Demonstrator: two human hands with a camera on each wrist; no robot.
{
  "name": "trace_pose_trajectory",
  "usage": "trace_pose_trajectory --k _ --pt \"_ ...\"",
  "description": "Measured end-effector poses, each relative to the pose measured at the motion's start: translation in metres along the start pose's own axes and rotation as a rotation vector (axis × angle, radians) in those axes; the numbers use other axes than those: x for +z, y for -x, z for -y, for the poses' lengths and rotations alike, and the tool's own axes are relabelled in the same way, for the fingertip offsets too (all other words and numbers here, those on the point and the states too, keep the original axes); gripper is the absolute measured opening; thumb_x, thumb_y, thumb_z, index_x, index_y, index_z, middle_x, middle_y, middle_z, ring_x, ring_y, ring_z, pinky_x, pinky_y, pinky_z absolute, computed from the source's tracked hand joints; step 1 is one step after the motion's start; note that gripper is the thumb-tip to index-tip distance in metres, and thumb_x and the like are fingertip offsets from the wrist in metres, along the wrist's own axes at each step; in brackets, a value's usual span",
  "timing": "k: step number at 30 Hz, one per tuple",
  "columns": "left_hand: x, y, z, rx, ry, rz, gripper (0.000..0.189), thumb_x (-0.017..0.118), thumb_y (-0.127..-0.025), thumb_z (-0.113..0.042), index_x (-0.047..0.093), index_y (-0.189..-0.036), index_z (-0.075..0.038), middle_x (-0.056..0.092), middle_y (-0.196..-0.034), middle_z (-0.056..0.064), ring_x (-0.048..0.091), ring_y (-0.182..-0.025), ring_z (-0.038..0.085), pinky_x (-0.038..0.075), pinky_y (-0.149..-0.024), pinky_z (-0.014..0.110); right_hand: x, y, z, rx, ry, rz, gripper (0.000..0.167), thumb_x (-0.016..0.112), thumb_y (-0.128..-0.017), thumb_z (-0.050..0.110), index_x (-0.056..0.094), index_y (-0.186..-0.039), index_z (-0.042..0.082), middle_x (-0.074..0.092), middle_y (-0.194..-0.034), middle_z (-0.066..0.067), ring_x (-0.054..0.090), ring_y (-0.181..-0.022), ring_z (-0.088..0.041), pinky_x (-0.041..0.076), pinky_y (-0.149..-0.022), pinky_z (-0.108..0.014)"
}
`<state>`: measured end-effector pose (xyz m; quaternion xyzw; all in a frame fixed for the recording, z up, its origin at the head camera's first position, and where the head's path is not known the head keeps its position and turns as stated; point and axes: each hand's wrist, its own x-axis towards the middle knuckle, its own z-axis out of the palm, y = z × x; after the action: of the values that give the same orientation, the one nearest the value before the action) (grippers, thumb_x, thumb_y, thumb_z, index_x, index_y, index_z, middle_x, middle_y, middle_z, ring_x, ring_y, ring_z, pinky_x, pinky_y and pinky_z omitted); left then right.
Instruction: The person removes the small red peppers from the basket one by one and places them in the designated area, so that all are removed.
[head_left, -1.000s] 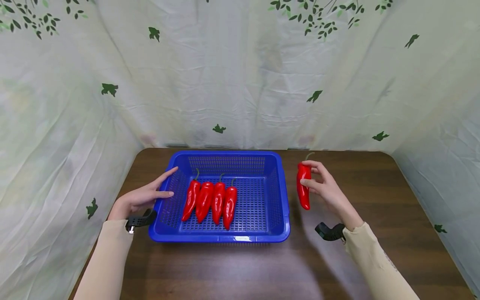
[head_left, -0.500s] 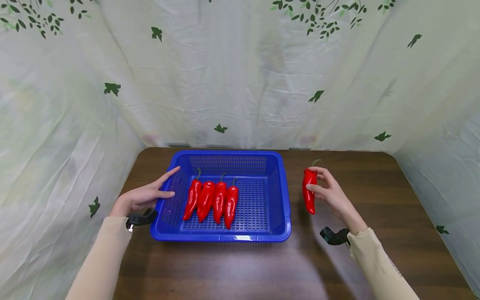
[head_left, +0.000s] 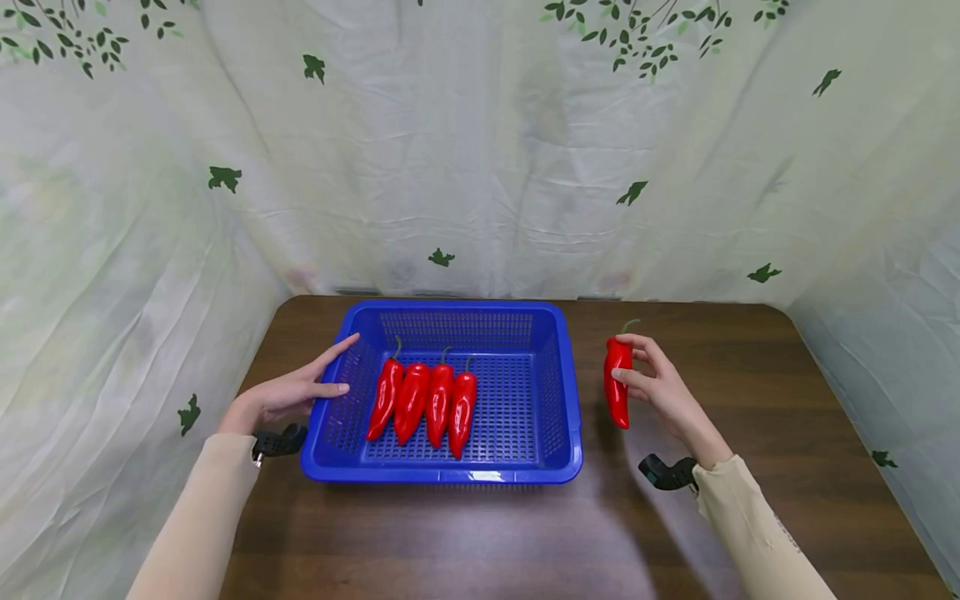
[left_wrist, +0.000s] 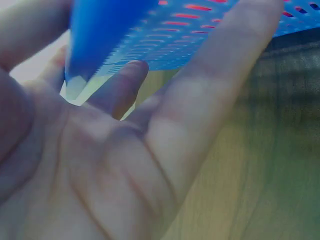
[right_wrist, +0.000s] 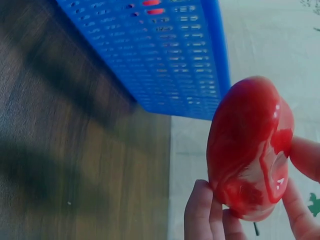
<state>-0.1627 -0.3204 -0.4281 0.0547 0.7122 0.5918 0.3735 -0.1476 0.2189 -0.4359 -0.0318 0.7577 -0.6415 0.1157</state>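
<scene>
Several glossy red peppers (head_left: 410, 403) with green stems lie side by side in a blue plastic basket (head_left: 558, 392), on the left half of its perforated floor. My left hand (head_left: 288, 392) grips the basket's left rim, thumb over the inside and other fingers outside and beneath, as the left wrist view shows. To the right of the basket, my right hand (head_left: 660, 385) pinches another red pepper (head_left: 618, 383) between thumb and fingers near its stem end. That pepper hangs nearly upright, tip down, apart from the basket. In the right wrist view the pepper (right_wrist: 245, 150) partly covers the fingers.
The basket stands on a dark brown wooden table (head_left: 450, 542). Pale cloth (head_left: 480, 167) printed with leaves hangs behind the table and along both sides. Black wrist straps (head_left: 667, 472) are on both arms.
My right hand, with the pepper in it, has shifted slightly right and nearer to me, then stayed almost still. The left hand keeps its place on the basket.
</scene>
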Motion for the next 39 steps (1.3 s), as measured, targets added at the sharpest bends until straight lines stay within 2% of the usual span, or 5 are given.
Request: trace_pose_trajectory --k 6,11,19,28,39 --pt "0.002 0.0 0.003 0.033 -0.018 -0.014 0.084 0.053 -0.097 -0.011 -0.005 -0.152 -0.038 -0.005 -0.154 0.023 0.041 -0.124 0.05 0.047 -0.088 0.054 -0.003 -0.002 -0.007 -0.018 -0.002 -0.006 0.054 0.058 -0.094 0.012 0.034 -0.142 0.008 0.033 -0.137 -0.022 0.048 -0.111 -0.037 0.052 -0.083 -0.04" --pt "0.002 -0.001 0.007 0.068 -0.021 -0.016 0.085 0.053 -0.097 -0.01 -0.005 -0.153 -0.037 -0.007 -0.155 0.022 0.032 -0.128 0.053 0.046 -0.09 0.053 -0.005 -0.004 -0.017 -0.019 0.003 -0.013 0.053 0.057 -0.094 0.012 0.034 -0.142 0.008 0.034 -0.136 -0.022 0.05 -0.109 -0.034 0.052 -0.084 -0.04" --pt "0.003 -0.003 0.013 0.12 0.007 -0.001 0.085 0.051 -0.097 -0.006 -0.005 -0.153 -0.036 -0.01 -0.156 0.021 0.021 -0.132 0.055 0.045 -0.091 0.053 -0.011 -0.007 -0.029 -0.004 0.008 -0.026 0.055 0.058 -0.094 0.011 0.033 -0.143 0.009 0.032 -0.139 -0.022 0.046 -0.114 -0.039 0.051 -0.086 -0.041" --pt "0.001 -0.006 0.019 0.139 0.01 -0.01 0.084 0.051 -0.097 -0.007 -0.003 -0.152 -0.04 -0.007 -0.155 0.022 0.027 -0.129 0.056 0.047 -0.088 0.053 -0.016 -0.011 -0.044 -0.008 0.0 -0.03 0.054 0.056 -0.096 0.012 0.032 -0.144 0.008 0.032 -0.14 -0.022 0.049 -0.111 -0.033 0.051 -0.086 -0.037" --pt "-0.001 -0.008 0.022 0.169 -0.032 -0.022 0.084 0.05 -0.096 -0.004 -0.002 -0.153 -0.038 -0.004 -0.154 0.024 0.03 -0.128 0.055 0.048 -0.088 0.052 -0.017 -0.024 -0.066 -0.044 0.084 -0.06 0.05 0.056 -0.094 0.008 0.037 -0.14 0.004 0.038 -0.135 -0.026 0.051 -0.106 -0.035 0.051 -0.079 -0.027"
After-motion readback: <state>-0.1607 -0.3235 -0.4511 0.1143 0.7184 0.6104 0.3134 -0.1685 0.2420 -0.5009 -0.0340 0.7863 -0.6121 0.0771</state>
